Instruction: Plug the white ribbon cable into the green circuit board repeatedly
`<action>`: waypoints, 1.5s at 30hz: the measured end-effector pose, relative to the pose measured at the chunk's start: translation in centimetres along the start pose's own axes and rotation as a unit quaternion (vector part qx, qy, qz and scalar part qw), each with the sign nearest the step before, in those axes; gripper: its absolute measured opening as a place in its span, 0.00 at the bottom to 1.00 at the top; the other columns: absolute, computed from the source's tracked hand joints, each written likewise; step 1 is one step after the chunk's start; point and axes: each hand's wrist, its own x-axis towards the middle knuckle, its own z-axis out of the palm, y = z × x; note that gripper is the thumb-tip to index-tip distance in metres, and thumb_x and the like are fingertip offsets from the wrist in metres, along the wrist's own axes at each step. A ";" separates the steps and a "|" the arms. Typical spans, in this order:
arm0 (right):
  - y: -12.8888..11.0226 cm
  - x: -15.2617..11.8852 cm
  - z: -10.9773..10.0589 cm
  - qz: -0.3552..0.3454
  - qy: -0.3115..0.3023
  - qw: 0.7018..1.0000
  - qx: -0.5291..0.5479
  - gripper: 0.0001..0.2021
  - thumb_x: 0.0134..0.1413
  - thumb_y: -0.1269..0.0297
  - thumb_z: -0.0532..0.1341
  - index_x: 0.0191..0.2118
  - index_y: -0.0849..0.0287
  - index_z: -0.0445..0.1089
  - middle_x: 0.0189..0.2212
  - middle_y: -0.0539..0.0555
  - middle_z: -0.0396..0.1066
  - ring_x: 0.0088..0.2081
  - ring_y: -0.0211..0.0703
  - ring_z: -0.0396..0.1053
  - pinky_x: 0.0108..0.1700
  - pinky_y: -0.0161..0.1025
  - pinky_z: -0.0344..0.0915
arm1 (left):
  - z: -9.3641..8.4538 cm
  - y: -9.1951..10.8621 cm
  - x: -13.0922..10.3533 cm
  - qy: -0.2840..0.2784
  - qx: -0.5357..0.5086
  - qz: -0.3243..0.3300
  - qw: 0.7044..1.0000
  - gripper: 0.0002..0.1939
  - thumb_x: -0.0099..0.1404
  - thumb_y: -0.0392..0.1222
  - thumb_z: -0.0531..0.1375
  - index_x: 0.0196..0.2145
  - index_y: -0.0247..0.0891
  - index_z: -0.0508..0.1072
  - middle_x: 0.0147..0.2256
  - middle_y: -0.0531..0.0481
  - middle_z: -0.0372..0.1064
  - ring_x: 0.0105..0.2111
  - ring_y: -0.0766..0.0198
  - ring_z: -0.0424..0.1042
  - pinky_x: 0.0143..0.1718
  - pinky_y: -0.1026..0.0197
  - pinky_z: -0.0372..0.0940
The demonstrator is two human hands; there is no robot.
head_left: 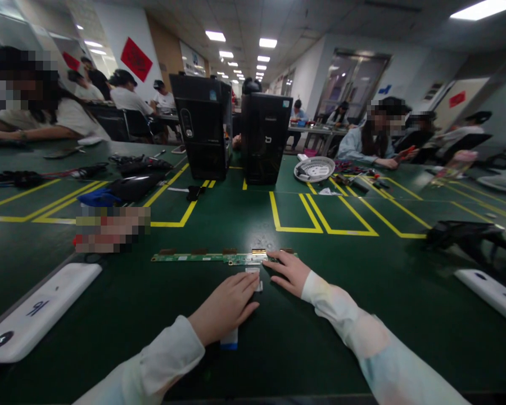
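Observation:
A long, narrow green circuit board (211, 257) lies across the green table (320, 349). My right hand (289, 273) rests at the board's right part, its fingers spread and touching it. Nearer to me, my left hand (227, 306) lies palm down over a white flat ribbon cable (253, 277). The cable's blue-tipped end (229, 341) sticks out below that hand, and its middle is hidden. The left fingers lie flat, close beside each other, with the thumb apart.
Two black computer cases (265, 138) stand beyond the board. White devices lie at the left (42, 312) and right (491, 292). A round white basket (314, 169) and tools lie farther back. People sit around, one at the right (373, 135).

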 end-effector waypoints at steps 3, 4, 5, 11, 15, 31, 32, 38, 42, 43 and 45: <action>0.0 0.0 0.1 0.001 0.000 1.000 0.002 0.21 0.64 0.56 0.52 0.59 0.57 0.63 0.58 0.64 0.61 0.59 0.52 0.59 0.57 0.54 0.61 | 0.4 -0.2 0.2 0.002 -0.017 -0.011 1.000 0.27 0.70 0.51 0.50 0.62 0.38 0.59 0.61 0.43 0.60 0.60 0.54 0.61 0.58 0.50 0.60; 0.0 0.0 0.1 0.003 0.001 1.000 0.003 0.21 0.64 0.56 0.51 0.59 0.57 0.63 0.58 0.64 0.61 0.59 0.52 0.59 0.57 0.54 0.61 | 0.6 -0.2 0.2 0.003 -0.019 -0.012 1.000 0.27 0.70 0.51 0.50 0.63 0.38 0.58 0.62 0.43 0.59 0.60 0.54 0.60 0.58 0.50 0.61; 0.0 0.0 0.1 0.003 0.003 1.000 0.004 0.21 0.64 0.56 0.51 0.59 0.57 0.63 0.58 0.64 0.61 0.59 0.52 0.59 0.57 0.54 0.61 | 0.8 -0.2 0.1 0.004 -0.018 -0.011 1.000 0.27 0.70 0.51 0.50 0.63 0.37 0.57 0.62 0.42 0.59 0.61 0.54 0.59 0.57 0.50 0.61; -0.3 0.0 0.1 0.002 0.018 1.000 0.006 0.21 0.65 0.56 0.50 0.58 0.58 0.65 0.57 0.64 0.62 0.58 0.53 0.61 0.56 0.54 0.62 | 1.4 0.1 0.2 0.017 0.014 -0.005 1.000 0.25 0.72 0.46 0.48 0.62 0.34 0.57 0.61 0.40 0.59 0.60 0.54 0.59 0.58 0.52 0.59; -0.4 0.0 0.0 0.009 0.014 1.000 0.006 0.21 0.65 0.55 0.50 0.58 0.57 0.64 0.57 0.63 0.62 0.58 0.52 0.60 0.57 0.54 0.61 | 1.3 0.2 0.4 0.023 0.022 -0.010 0.999 0.24 0.72 0.46 0.47 0.61 0.33 0.58 0.61 0.38 0.59 0.60 0.52 0.60 0.58 0.51 0.60; -0.7 0.0 -0.2 0.021 0.020 0.999 0.018 0.21 0.62 0.56 0.54 0.58 0.56 0.64 0.57 0.63 0.62 0.58 0.53 0.60 0.56 0.55 0.62 | 1.6 0.1 0.5 0.042 0.004 -0.030 0.999 0.23 0.72 0.44 0.45 0.61 0.37 0.60 0.60 0.43 0.61 0.59 0.56 0.62 0.58 0.50 0.60; -0.8 0.0 -0.3 0.022 0.018 0.999 0.019 0.21 0.62 0.56 0.54 0.58 0.56 0.64 0.57 0.64 0.61 0.58 0.53 0.60 0.56 0.55 0.61 | 1.6 0.1 0.5 0.038 0.003 -0.032 0.999 0.23 0.72 0.44 0.45 0.61 0.37 0.59 0.61 0.43 0.61 0.59 0.56 0.62 0.58 0.50 0.60; -0.7 -0.1 -0.3 0.017 0.010 0.999 0.032 0.22 0.62 0.56 0.55 0.59 0.57 0.63 0.59 0.64 0.60 0.59 0.54 0.58 0.57 0.56 0.60 | 1.5 -0.4 0.6 0.023 -0.022 -0.037 0.999 0.23 0.72 0.45 0.45 0.62 0.39 0.58 0.61 0.44 0.60 0.60 0.57 0.61 0.58 0.51 0.60; -0.6 -0.1 -0.1 0.015 0.015 0.999 0.030 0.23 0.61 0.56 0.56 0.59 0.57 0.63 0.58 0.64 0.60 0.59 0.53 0.59 0.57 0.56 0.60 | 0.9 -0.8 0.8 0.021 -0.032 -0.011 0.999 0.23 0.72 0.44 0.44 0.62 0.39 0.60 0.61 0.45 0.61 0.59 0.59 0.62 0.59 0.51 0.58; -0.6 -0.1 -0.1 0.015 0.017 0.999 0.031 0.22 0.61 0.56 0.56 0.59 0.57 0.64 0.58 0.64 0.60 0.59 0.53 0.59 0.57 0.55 0.60 | 0.8 -0.9 0.8 0.017 -0.034 -0.006 0.999 0.23 0.72 0.44 0.44 0.61 0.39 0.60 0.61 0.45 0.61 0.60 0.59 0.62 0.59 0.51 0.58; -0.6 -0.2 -0.1 0.016 0.021 0.999 0.033 0.22 0.61 0.55 0.56 0.58 0.56 0.64 0.58 0.64 0.61 0.59 0.53 0.59 0.57 0.55 0.60 | 0.6 -1.1 0.8 0.012 -0.038 -0.007 0.999 0.22 0.73 0.44 0.44 0.61 0.40 0.61 0.61 0.46 0.62 0.59 0.59 0.62 0.59 0.51 0.58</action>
